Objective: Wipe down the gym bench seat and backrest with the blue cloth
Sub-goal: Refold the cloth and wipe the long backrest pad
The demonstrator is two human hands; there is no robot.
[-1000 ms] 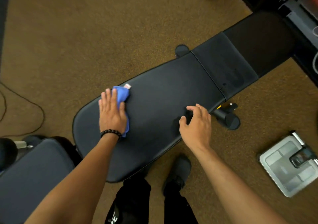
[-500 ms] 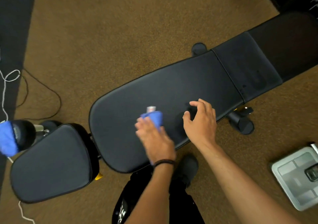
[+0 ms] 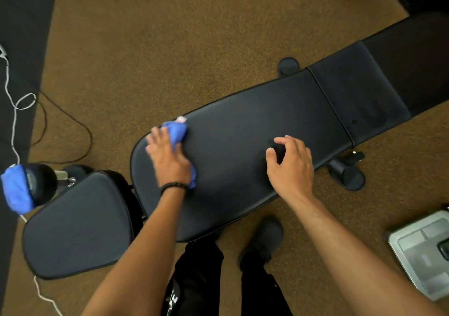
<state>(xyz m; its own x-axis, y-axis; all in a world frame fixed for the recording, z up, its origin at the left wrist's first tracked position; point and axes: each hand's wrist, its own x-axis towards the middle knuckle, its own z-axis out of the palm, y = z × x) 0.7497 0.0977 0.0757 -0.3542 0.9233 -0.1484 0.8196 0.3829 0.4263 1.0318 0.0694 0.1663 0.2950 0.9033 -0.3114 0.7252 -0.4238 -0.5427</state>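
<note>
The black padded backrest [image 3: 243, 126] runs from lower left to upper right, with the smaller black seat pad [image 3: 73, 226] at its lower-left end. My left hand [image 3: 167, 157] presses the blue cloth [image 3: 177, 131] flat on the backrest near its far-left edge; a white tag shows at the cloth's top. My right hand [image 3: 291, 167] rests on the backrest's near side, fingertips curled on the pad and holding nothing.
A second blue cloth [image 3: 15, 189] hangs over a black foam roller at the left. Cables [image 3: 14, 106] trail over the brown carpet. A grey scale [image 3: 422, 252] lies at the lower right. My shoes and black trousers [image 3: 260, 240] stand beside the bench's near edge.
My left hand swept the cloth from the backrest's left end to its near middle, then back up to the far-left edge. The right hand stayed planted. The view shifted left.
</note>
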